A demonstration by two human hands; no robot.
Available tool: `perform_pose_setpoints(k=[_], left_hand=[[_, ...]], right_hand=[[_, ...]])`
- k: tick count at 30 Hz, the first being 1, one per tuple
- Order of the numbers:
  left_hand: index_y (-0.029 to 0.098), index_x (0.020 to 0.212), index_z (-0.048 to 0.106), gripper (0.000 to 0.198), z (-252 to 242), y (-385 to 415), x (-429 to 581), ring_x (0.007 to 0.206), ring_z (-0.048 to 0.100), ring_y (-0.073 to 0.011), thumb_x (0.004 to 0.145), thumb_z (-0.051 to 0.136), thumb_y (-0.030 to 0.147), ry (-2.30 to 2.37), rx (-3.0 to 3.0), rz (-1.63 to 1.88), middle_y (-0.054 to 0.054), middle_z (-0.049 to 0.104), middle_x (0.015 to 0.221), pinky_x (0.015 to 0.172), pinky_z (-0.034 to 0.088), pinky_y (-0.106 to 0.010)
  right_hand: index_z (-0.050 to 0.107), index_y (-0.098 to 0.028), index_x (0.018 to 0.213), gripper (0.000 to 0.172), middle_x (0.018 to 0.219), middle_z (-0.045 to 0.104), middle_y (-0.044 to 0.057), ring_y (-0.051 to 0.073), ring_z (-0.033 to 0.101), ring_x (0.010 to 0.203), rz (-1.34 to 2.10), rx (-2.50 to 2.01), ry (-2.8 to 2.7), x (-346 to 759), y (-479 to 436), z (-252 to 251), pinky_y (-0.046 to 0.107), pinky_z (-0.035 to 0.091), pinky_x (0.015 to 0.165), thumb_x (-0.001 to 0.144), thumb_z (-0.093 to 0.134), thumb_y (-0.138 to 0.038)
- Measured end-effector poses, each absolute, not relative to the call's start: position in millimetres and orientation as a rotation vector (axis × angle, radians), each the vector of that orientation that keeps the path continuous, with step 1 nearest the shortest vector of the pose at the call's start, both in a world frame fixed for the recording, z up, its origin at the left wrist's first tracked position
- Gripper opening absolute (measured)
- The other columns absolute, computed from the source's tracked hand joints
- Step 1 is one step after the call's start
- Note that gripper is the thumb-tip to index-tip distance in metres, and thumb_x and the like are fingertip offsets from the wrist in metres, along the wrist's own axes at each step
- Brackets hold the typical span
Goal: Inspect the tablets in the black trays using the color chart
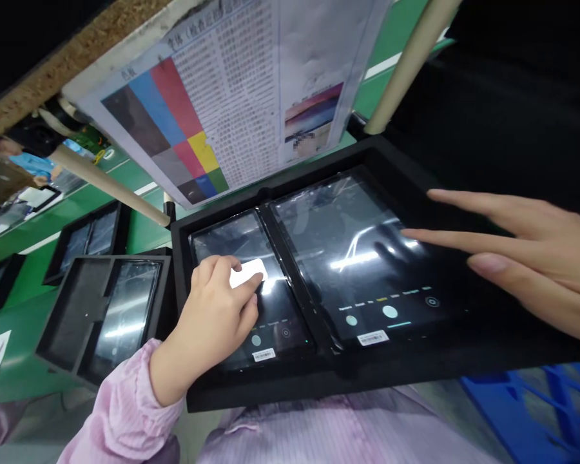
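Observation:
My left hand (217, 296) is over the smaller tablet (265, 338), fingers curled in and fingertips at a bright white rounded rectangle (247, 270). Whether that rectangle is a card in the fingers or a lit patch on the screen, I cannot tell. My right hand (536, 258) comes in from the right with fingers stretched and spread, holding nothing. One fingertip is at the right edge of the larger tablet (333, 238); contact is unclear. Both tablets lie side by side in a black tray (348, 367), screens up, showing round camera-style buttons. Each has a barcode label near its lower edge.
A printed sheet with colour blocks (193, 116) hangs behind the tray between beige posts (410, 64). On the green bench left, a smaller black tray (67, 303) holds one screen device. Other trays stand beyond it. A blue crate (526, 406) is lower right.

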State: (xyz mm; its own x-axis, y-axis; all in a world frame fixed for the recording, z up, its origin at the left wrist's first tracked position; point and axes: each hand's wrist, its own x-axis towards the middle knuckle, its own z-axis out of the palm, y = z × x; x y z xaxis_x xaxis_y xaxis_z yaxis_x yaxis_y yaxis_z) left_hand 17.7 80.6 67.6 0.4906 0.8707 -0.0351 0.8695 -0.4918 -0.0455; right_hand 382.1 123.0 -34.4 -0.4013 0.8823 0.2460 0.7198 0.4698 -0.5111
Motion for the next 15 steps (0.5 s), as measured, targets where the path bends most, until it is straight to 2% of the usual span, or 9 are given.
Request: perform_pose_setpoints(k=[3,9,15], left_hand=[[0.022,0.123,0.069,0.035,69,80,17,0.110,0.044,-0.0332,0.093,0.051,0.022,-1.520,-2.687,0.112,-0.015,0.050,0.116,0.091,0.042,-0.053],[0.018,0.124,0.066,0.035,80,65,-21,0.103,0.049,-0.0298,0.092,0.053,0.018,-1.527,-2.480,-0.149,-0.014,0.051,0.109,0.091,0.038,-0.051],[0.024,0.120,0.069,0.031,65,32,-63,0.102,0.050,-0.0265,0.093,0.054,0.026,-1.886,-2.264,-0.255,-0.010,0.051,0.109,0.090,0.042,-0.048]], right_hand=[[0.060,-0.043,0.133,0.051,0.158,0.029,0.000,0.033,0.036,0.140,0.494,-1.371,-2.243,381,116,-36,0.066,0.034,0.109,0.100,0.025,-0.061],[0.060,-0.045,0.132,0.043,0.159,0.027,-0.004,0.031,0.031,0.143,0.433,-1.340,-2.281,373,118,-32,0.066,0.037,0.105,0.103,0.029,-0.051],[0.059,-0.046,0.133,0.049,0.160,0.025,-0.002,0.036,0.034,0.141,0.271,-1.333,-2.421,373,122,-37,0.066,0.040,0.097,0.100,0.025,-0.058]])
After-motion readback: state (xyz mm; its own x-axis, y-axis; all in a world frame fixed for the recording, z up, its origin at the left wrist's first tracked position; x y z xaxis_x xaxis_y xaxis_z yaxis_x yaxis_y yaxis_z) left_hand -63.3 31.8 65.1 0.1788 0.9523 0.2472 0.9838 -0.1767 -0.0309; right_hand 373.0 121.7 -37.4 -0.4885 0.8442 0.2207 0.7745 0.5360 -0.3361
